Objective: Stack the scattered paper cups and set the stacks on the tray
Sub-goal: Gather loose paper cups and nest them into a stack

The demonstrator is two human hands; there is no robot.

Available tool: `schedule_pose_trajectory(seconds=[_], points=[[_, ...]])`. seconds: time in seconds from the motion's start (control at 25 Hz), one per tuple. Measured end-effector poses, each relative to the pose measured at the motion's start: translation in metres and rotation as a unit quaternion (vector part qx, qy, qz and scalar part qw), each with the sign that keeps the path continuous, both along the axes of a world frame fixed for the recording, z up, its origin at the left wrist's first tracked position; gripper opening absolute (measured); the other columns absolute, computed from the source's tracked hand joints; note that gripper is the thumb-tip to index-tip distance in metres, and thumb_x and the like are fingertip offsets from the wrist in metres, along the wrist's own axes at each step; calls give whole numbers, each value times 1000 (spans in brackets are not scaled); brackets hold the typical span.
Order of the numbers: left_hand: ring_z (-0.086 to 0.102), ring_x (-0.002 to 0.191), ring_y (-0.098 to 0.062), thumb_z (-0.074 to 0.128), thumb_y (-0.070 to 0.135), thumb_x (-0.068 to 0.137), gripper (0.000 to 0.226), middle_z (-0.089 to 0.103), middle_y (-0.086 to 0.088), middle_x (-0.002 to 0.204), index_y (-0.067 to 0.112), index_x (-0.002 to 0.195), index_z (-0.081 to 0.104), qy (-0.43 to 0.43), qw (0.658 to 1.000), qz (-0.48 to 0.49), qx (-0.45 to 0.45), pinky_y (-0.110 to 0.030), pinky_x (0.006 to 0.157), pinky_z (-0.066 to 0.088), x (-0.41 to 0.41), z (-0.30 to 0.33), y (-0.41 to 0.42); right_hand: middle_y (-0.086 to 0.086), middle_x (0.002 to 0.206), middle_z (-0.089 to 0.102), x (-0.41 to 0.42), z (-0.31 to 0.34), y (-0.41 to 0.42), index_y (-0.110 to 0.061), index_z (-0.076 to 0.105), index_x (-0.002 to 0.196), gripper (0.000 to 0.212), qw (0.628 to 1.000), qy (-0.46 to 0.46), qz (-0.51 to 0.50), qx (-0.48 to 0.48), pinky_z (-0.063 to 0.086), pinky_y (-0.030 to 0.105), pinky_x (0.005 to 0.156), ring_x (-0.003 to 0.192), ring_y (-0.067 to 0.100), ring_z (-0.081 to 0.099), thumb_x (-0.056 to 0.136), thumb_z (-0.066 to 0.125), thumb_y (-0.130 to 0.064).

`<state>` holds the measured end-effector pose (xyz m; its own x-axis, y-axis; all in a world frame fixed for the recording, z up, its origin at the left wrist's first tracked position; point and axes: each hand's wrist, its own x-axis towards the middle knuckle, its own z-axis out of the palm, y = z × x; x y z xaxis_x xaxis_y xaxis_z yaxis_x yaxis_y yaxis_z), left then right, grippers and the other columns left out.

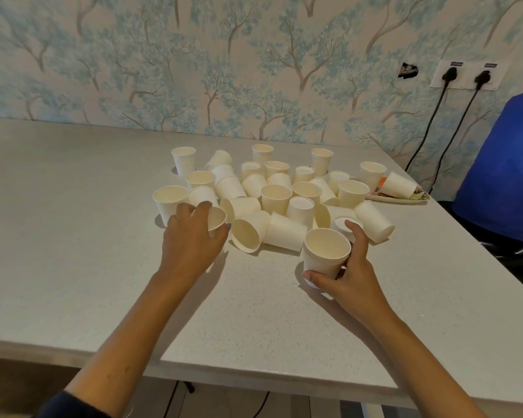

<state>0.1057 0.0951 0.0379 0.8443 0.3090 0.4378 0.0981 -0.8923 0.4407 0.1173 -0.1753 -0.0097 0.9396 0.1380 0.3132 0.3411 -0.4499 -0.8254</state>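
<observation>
1. The right hand (352, 273) gripped a short stack of cups (325, 254) standing mouth-up on the table (73, 236), thumb curled across the near base and fingers wrapped round the far side.
2. The left hand (191, 236) curled over a single cup (216, 220) at the near left edge of the pile, fingers over its rim and side, the mouth tilted toward the right.
3. Between the two hands lay tipped cups (266, 232), mouths facing the camera's left, touching one another.
4. Behind them the scattered paper cups (277, 197) crowded the middle of the table, some upright, some inverted, some on their sides.
5. At the far right of the pile sat the patterned tray (405, 198), with one cup lying on its side on it and an upright cup just beside its left end.
6. A blue chair (501, 164) stood past the table's right edge, and two plugs (465, 76) sat in the wall socket above.
</observation>
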Motion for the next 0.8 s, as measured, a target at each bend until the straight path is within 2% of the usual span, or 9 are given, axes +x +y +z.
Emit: schedule_pose_trajectory(seconds=[0.08,0.16,0.24,0.32,0.44,0.48,0.6,0.72,0.8], points=[[51,111,-27,60,47,86,52,51,-12,129,20,130,50,-97,993,-44,-46,-35,86,43,-2,13,-13,-40,117,37,0,0,-1,-60,5,131,106,1000,2,-2,3,42,4,76,104,-12,50,63,85,-40],[46,114,-12,61,49,86,53,49,-3,132,25,132,47,-181,972,-121,-88,-24,90,39,-5,30,-35,-40,115,38,-1,1,0,-60,5,130,106,1000,7,-6,6,42,1,70,102,-17,48,63,85,-40],[39,113,1,60,51,86,55,45,6,129,29,134,44,-211,947,-214,-115,-8,90,32,-9,43,-64,-35,116,41,-2,1,1,-57,5,131,106,1000,8,-13,4,44,4,72,103,-10,52,63,84,-40],[40,115,0,61,48,87,57,43,6,129,27,136,42,-191,928,-291,-131,-1,91,29,-10,47,-93,-20,125,48,-3,0,1,-55,5,133,106,1000,6,-13,8,47,15,83,107,4,55,63,83,-40],[39,123,-8,62,41,88,62,41,1,134,26,143,37,-118,921,-354,-113,-12,96,32,-4,39,-122,-6,135,50,-3,-1,2,-55,-1,135,111,1000,11,-10,15,51,36,95,118,14,54,66,84,-36],[39,124,-10,62,40,88,63,40,0,135,26,144,36,-92,921,-365,-100,-18,97,34,0,32,-127,-9,136,50,-3,-1,1,-56,-4,134,113,1000,11,-12,12,50,36,97,118,13,54,66,84,-34],[40,124,-15,59,43,88,60,42,0,136,34,144,38,-38,927,-371,-49,-30,98,40,12,12,-129,-24,125,49,-3,-1,1,-58,-11,133,119,1000,17,-21,-6,48,24,94,111,2,54,67,84,-30],[39,125,-17,53,52,89,51,40,-1,139,39,137,45,-9,928,-371,-22,-33,99,41,21,-5,-125,-16,113,59,-1,-3,-5,-46,-3,140,114,999,32,-24,5,52,25,90,104,5,62,70,83,-21],[38,128,-18,50,56,89,50,36,0,143,41,136,47,4,925,-380,-23,-30,99,38,26,-14,-122,-18,112,59,-2,-1,-10,-42,7,141,105,998,51,-19,6,52,20,87,102,3,63,72,81,-17]])
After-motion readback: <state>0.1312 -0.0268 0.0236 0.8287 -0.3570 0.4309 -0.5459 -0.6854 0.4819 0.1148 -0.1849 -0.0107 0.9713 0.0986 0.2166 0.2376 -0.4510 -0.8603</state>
